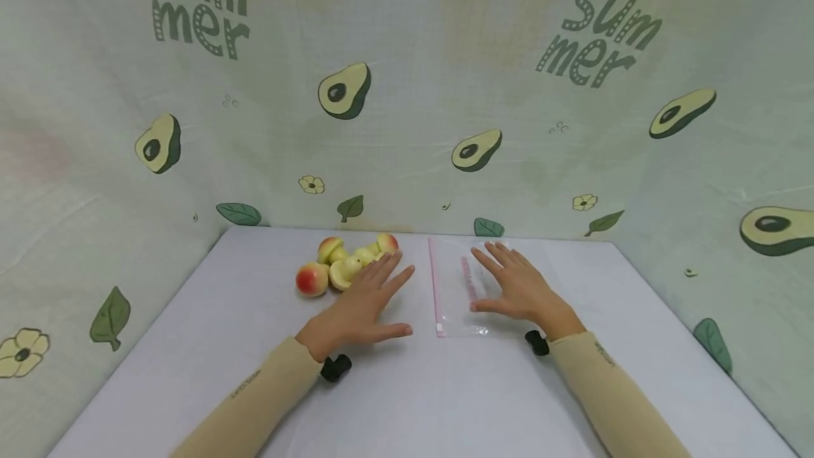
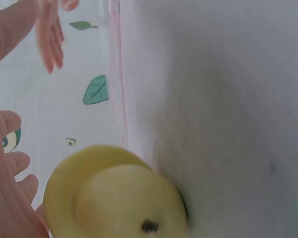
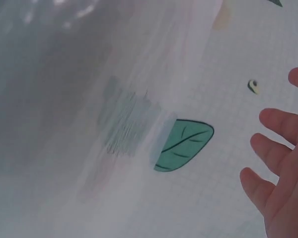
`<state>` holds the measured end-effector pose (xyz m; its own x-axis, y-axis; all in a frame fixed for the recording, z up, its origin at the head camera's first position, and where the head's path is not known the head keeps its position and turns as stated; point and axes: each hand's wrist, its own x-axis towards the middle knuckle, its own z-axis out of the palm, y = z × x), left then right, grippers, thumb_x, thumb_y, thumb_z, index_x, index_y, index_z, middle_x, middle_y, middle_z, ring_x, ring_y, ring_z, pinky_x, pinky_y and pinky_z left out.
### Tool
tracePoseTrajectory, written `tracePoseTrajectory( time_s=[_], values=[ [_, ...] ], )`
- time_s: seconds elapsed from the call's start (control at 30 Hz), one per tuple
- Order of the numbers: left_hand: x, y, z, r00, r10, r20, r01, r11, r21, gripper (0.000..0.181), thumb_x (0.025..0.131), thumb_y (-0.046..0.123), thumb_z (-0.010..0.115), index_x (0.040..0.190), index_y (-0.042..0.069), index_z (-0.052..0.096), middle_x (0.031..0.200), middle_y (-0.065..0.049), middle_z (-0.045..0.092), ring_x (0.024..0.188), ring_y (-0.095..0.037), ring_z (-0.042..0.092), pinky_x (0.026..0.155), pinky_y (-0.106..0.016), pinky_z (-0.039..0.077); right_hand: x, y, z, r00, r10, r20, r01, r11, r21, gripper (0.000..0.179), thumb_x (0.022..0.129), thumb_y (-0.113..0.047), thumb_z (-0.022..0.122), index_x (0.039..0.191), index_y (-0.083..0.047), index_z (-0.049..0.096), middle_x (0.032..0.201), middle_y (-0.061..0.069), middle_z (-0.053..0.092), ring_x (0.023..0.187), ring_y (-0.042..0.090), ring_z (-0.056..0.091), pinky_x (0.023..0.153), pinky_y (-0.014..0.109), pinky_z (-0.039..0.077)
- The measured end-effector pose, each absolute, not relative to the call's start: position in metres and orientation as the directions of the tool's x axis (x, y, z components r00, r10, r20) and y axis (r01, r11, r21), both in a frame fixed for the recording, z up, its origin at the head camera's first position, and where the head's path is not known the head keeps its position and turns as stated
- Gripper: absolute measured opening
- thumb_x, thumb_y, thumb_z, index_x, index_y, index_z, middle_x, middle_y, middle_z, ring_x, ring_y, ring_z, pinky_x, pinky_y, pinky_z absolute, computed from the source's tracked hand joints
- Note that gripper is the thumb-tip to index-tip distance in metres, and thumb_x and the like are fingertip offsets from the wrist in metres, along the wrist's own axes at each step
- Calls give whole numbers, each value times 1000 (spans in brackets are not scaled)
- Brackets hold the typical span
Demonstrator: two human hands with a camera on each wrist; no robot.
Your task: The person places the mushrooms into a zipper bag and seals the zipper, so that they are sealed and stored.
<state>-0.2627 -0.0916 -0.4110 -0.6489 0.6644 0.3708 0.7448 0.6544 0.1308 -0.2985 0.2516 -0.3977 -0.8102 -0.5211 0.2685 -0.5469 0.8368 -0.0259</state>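
Observation:
Several toy mushrooms with pale yellow stems and red-and-yellow caps lie in a cluster at the back left of the table; one red cap point(image 1: 311, 279) faces forward. My left hand point(image 1: 359, 308) hovers over the near right side of the cluster, fingers spread, partly hiding it. The left wrist view shows a yellow mushroom point(image 2: 131, 198) close up beside that hand, which holds nothing. A clear zip bag point(image 1: 450, 302) with a pink edge lies flat to the right. Above its right part is my right hand point(image 1: 518, 287), fingers spread and holding nothing, covering some of the bag.
The white table point(image 1: 407, 401) reaches back to a cloth point(image 1: 407, 182) printed with avocados and leaves, which also stands along both sides. A black wrist camera point(image 1: 335, 367) is under the left wrist, another point(image 1: 537, 343) under the right.

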Motion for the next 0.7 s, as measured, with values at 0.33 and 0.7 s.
tracePoseTrajectory(
  time_s=[0.33,0.7],
  values=[
    [-270,-68,-408,-664,666,340,727,682,85,91,85,67,52,152,12,22,158,-13,13,145,-32,9,115,-45,14,-307,240,-402,-826,-511,237,-537,842,-55,105,70,-82,54,152,-22,27,154,15,27,141,35,20,111,54,20],
    [-274,-52,-405,-730,630,266,676,722,145,89,87,63,54,153,15,19,158,-13,16,145,-29,10,116,-43,14,-316,232,-406,-850,-494,183,-514,854,-82,104,69,-80,58,152,-23,27,154,14,27,140,36,24,110,55,23]
  ],
)
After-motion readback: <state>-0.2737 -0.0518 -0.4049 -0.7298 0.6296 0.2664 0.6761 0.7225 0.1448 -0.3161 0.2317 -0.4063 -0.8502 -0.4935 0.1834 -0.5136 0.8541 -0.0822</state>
